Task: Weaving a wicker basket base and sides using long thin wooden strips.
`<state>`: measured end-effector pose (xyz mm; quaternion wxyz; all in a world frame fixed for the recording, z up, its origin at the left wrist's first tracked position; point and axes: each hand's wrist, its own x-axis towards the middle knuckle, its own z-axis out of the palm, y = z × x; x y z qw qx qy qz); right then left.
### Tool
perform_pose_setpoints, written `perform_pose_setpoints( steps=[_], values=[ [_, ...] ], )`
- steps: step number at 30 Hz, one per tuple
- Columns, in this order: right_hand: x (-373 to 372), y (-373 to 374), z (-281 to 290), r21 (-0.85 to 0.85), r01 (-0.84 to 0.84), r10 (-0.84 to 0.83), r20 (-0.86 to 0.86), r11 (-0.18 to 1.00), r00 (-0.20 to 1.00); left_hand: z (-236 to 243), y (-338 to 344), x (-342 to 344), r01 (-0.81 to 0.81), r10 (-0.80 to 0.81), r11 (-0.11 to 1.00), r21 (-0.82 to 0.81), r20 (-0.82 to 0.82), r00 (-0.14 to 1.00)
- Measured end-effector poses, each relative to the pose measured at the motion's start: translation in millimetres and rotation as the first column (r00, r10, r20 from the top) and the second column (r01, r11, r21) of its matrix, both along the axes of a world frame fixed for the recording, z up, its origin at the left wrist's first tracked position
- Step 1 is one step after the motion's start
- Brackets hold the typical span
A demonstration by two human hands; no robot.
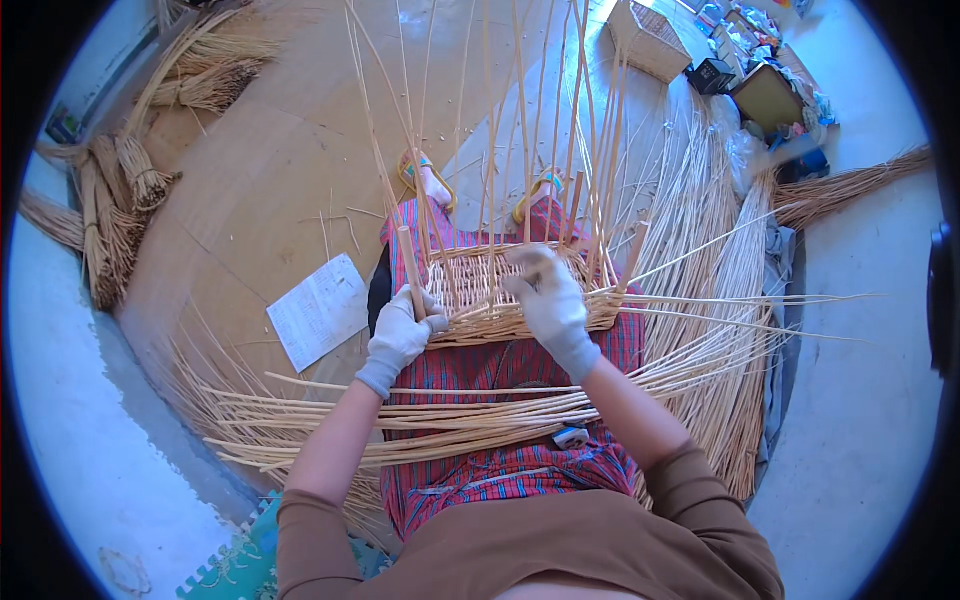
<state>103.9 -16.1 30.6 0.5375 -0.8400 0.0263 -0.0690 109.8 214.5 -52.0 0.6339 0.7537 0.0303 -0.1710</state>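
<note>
A half-woven wicker basket lies across my lap, its tall thin upright rods fanning away from me and thick wooden pegs standing at its corners. My left hand, in a white-grey glove, is closed around the near left corner, next to the thick peg there. Over the basket's near side, right of its middle, is my gloved right hand. Its fingers are bent toward the thumb among the uprights; what they grip is hidden. Loose rod ends stick out to the right from the woven side.
A bundle of pale rods lies across my thighs, with a small blue-white object on it. More rods cover the floor at right. A printed sheet lies left. Tied bundles and a finished basket stand farther off.
</note>
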Motion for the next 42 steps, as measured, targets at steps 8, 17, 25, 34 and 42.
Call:
perform_pose_setpoints(
  steps=[8,17,25,34,42],
  values=[
    [88.0,79.9,21.5,0.07,-0.354,0.345,0.107,0.933,0.932,-11.7,-2.0,-0.8,-0.039,0.01,0.978,0.205,0.143,0.99],
    [-43.0,-6.5,-68.9,0.521,-0.144,-0.111,0.427,0.841,0.898,-8.3,-13.8,0.8,-0.117,0.116,0.991,-0.068,-0.015,0.993],
    [-82.1,62.8,-27.5,0.769,-0.091,0.023,0.099,0.633,0.995,-3.4,-26.0,6.3,-0.245,0.233,0.944,0.222,0.078,0.969],
    [-54.0,-117.4,-66.5,0.661,0.354,-0.321,-0.176,0.662,0.931,6.0,-38.4,0.3,-0.218,0.152,0.941,0.257,0.253,0.955],
    [-45.8,-104.5,-65.5,0.685,0.358,-0.315,-0.195,0.635,0.929,59.7,-114.9,-22.7,-0.401,-0.062,0.681,0.612,0.594,0.802]
  ],
)
